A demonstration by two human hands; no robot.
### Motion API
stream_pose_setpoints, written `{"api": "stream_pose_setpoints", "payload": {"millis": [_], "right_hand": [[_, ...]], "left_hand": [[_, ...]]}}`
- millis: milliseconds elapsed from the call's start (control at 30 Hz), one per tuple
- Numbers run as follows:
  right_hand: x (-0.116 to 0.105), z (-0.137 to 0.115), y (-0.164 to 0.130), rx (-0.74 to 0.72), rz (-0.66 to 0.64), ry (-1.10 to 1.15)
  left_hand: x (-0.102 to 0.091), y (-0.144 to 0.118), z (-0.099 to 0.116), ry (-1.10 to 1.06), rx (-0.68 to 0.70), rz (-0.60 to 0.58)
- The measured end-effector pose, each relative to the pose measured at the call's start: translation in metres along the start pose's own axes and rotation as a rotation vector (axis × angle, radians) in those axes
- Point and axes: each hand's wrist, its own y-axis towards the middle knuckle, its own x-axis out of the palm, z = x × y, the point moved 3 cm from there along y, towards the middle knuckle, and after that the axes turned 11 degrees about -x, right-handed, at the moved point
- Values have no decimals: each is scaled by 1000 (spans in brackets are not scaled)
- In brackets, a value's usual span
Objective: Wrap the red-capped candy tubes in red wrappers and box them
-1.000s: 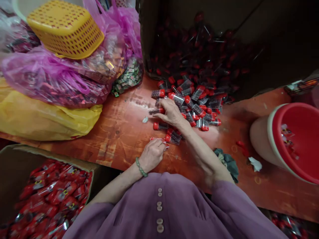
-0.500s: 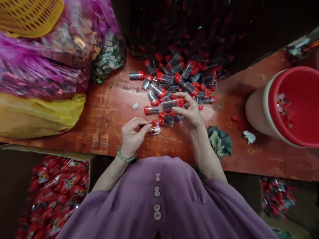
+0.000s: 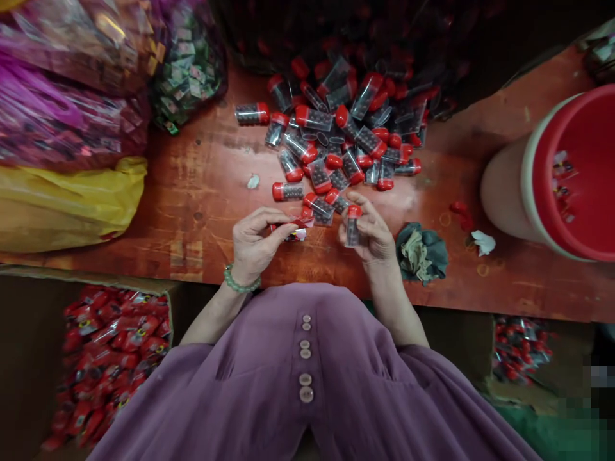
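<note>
Vial (image 3: pixel 352 227), red cap up, was pinched upright in right hand (image 3: pixel 368 234) fingers, just above table (image 3: pixel 202 211) near its front edge. Wrapper (image 3: pixel 295 232) was pinched betw. left hand (image 3: pixel 254 243) thumb & fingertips, just beside the vial. Vial pile (image 3: pixel 336 137) lay close behind; rag (image 3: pixel 421 253) just right of right hand, bucket (image 3: pixel 509 186) further right. Bare tabletop was seen left of left hand, up to yellow bag (image 3: pixel 67 205).

Two hands, one red bucket (image 3: pixel 571 173), one yellow bag (image 3: pixel 67 205), one crumpled rag (image 3: pixel 421 251) and too many red-capped vials (image 3: pixel 336 141) to count were visible.
</note>
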Motion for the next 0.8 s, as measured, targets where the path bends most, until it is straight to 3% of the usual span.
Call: {"api": "stream_pose_setpoints", "payload": {"millis": [100, 267, 500, 800], "right_hand": [[10, 0, -3, 35, 43, 202], [16, -11, 3, 72, 125, 164], [29, -14, 1, 212, -1, 253], [35, -22, 1, 62, -153, 16]], "left_hand": [[-2, -1, -4, -25, -17, -12], [-4, -2, -10, -52, -68, -24], [-1, -1, -18, -50, -139, -47], [-2, -3, -21, -56, -147, -68]]}}
